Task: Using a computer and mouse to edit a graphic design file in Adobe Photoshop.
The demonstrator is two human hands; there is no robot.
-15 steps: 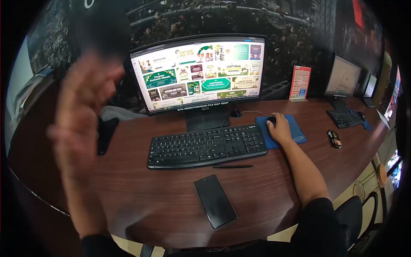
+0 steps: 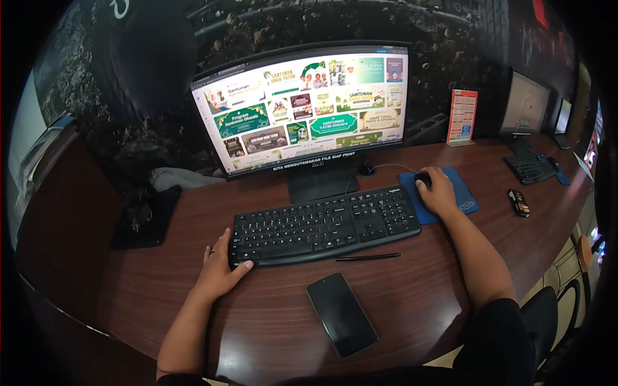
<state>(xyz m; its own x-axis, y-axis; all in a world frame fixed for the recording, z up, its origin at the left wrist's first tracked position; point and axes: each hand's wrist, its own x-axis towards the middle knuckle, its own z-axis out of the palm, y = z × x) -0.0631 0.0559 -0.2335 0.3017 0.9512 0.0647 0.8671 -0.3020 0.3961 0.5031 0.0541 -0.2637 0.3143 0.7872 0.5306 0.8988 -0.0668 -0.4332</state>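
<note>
Browsing continues: right hand (image 2: pixel 440 191) cups the small black mouse (image 2: pixel 423 179) on its blue pad (image 2: pixel 462 193). Left hand (image 2: pixel 219 270) rests open, empty, touching the black plastic keyboard (image 2: pixel 325 225); next probably comes a click.

A long brown wooden desk (image 2: pixel 161 289) carries a monitor (image 2: pixel 302 109) at its back edge, with a black keyboard (image 2: pixel 322 225) in front of it, a thin pen (image 2: pixel 368 257) just beside the keyboard's near side and a dark phone (image 2: pixel 341 314) lying face up near the front edge. Toward the right lie a blue mouse pad (image 2: pixel 460 193) with a mouse (image 2: pixel 423 179), a small dark object (image 2: pixel 519 202), a red card stand (image 2: pixel 462 117), and a second monitor (image 2: pixel 524 106) and keyboard (image 2: pixel 529 168) near the right end. A black pouch (image 2: pixel 145 215) and a grey cloth (image 2: pixel 177 177) lie toward the left back.
</note>
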